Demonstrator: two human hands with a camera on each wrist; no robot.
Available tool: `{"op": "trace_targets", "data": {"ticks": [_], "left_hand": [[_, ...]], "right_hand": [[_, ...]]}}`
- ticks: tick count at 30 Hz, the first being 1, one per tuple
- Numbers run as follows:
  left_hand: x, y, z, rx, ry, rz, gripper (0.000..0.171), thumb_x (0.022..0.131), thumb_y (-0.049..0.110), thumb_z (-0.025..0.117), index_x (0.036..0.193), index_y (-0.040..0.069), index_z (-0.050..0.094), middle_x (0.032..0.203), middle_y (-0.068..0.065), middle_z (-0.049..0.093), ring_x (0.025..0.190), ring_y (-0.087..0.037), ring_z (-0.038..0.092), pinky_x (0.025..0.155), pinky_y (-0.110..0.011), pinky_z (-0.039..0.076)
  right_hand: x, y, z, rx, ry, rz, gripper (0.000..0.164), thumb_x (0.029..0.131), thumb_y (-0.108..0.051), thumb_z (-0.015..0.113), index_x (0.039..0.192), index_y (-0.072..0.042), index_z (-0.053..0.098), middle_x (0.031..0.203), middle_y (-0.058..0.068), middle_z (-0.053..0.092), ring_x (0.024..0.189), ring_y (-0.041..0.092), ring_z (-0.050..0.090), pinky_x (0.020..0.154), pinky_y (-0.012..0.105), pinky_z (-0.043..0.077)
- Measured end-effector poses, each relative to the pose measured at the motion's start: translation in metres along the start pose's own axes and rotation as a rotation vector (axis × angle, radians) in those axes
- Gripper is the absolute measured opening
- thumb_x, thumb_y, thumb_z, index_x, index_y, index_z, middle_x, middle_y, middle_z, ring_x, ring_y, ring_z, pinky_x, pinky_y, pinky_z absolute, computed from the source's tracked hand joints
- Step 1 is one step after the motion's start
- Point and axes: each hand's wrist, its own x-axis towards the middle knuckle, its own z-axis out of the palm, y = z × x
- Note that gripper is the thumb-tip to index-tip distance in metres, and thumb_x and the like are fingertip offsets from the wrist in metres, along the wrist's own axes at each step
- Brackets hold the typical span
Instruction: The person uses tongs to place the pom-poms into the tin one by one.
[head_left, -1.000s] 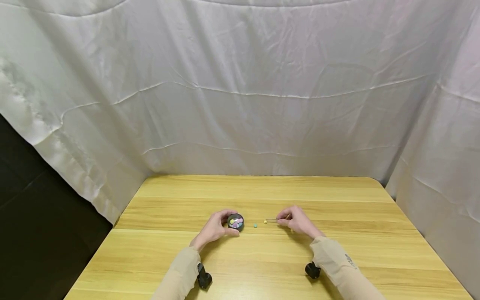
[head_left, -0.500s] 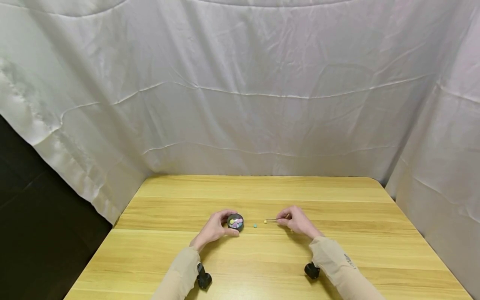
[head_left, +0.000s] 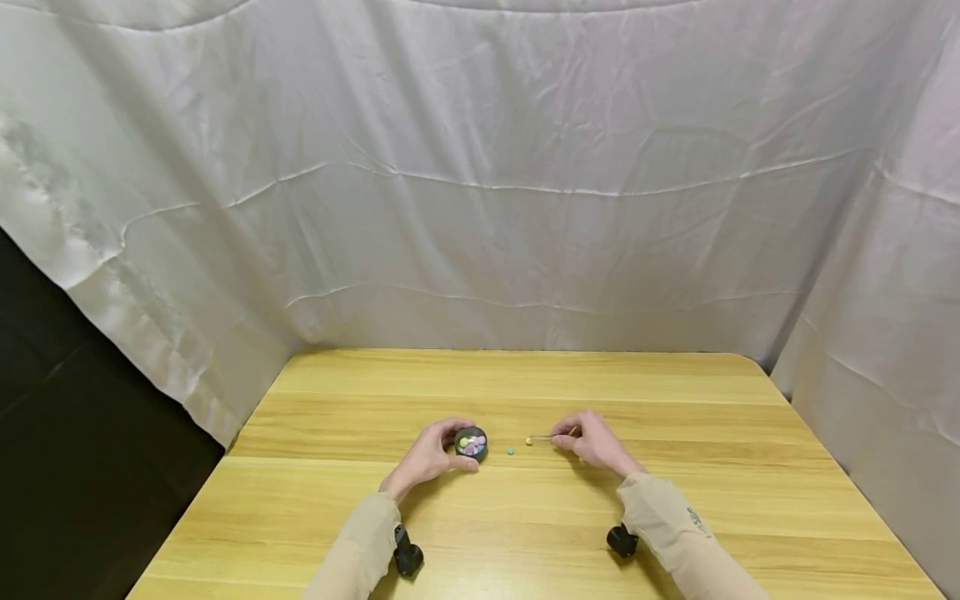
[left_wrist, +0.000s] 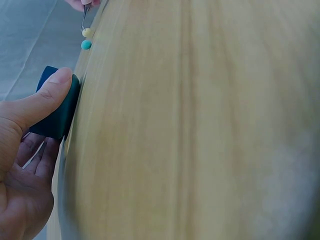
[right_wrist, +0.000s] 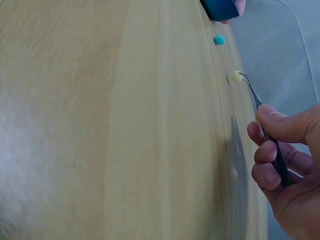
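Note:
My left hand [head_left: 429, 454] grips a small dark round container [head_left: 471, 444] by its sides, thumb on the near side. Several pastel pieces in yellow, pink, purple and blue show on its top in the head view. My right hand [head_left: 592, 442] pinches a pair of tweezers [right_wrist: 257, 97] between thumb and fingers. At the bent tips of the tweezers sits a yellow bead [right_wrist: 237, 76], close over the table. A teal bead [head_left: 511, 451] lies on the wood between the container and the yellow bead.
The light wooden table [head_left: 480, 525] spreads under both hands. Pale curtains [head_left: 480, 208] hang behind it and at the sides, and a dark panel [head_left: 67, 433] stands at the far left. A black wrist camera is on each sleeve.
The tweezers and the yellow bead have shifted slightly left and away from me, with my right hand moving along a little. My left hand, the container and the teal bead look still.

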Motion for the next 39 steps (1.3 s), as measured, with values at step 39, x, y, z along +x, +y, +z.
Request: {"op": "trace_targets", "data": {"ticks": [39], "left_hand": [[0.001, -0.001, 0.001, 0.012, 0.006, -0.014, 0.062, 0.075, 0.006, 0.087, 0.131, 0.001, 0.061, 0.129, -0.021, 0.065, 0.117, -0.036, 0.065, 0.101, -0.050, 0.053]], "right_hand": [[0.018, -0.045, 0.024, 0.089, 0.054, -0.016, 0.009, 0.092, -0.011, 0.071, 0.095, -0.008, 0.079, 0.089, 0.008, 0.075, 0.062, 0.007, 0.053, 0.053, 0.019, 0.043]]}}
